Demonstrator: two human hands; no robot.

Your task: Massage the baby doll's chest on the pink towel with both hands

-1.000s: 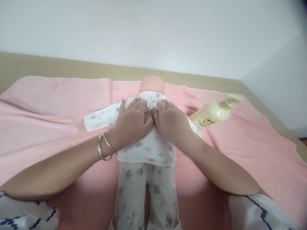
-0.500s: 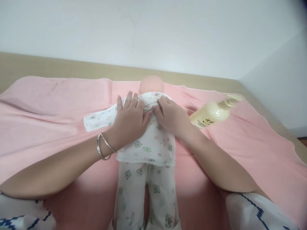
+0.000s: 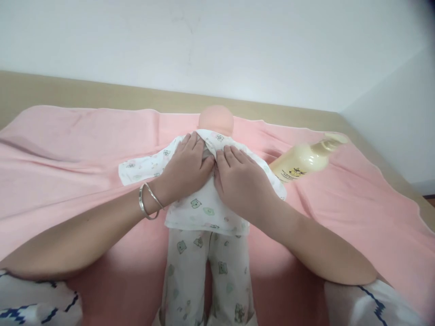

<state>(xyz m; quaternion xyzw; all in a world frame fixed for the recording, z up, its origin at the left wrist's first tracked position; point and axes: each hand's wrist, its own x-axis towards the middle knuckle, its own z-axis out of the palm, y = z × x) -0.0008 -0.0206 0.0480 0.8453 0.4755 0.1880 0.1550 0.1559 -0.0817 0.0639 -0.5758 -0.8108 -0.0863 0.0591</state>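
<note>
A baby doll lies on a pink cloth, its bald head (image 3: 216, 117) at the far end. It wears a white printed top (image 3: 207, 210) and matching trousers (image 3: 183, 271). My left hand (image 3: 186, 170) rests on the left side of the chest, fingers laid over the fabric and thumb apart. Across from it, my right hand (image 3: 243, 181) lies flat on the other side of the top. Between the fingertips, the cloth is creased and folded below the neck. The doll's hands are not visible.
To the right, a cream pump bottle (image 3: 302, 163) lies tilted on the pink cloth (image 3: 84, 149), close to the doll's sleeve. Beyond the cloth runs the tan surface's edge (image 3: 136, 95), against a white wall (image 3: 217, 50).
My right hand has slid down and inward over the chest, uncovering the doll's right-hand sleeve. My left hand's fingers have drawn closer together. The fold under the neck has opened a little.
</note>
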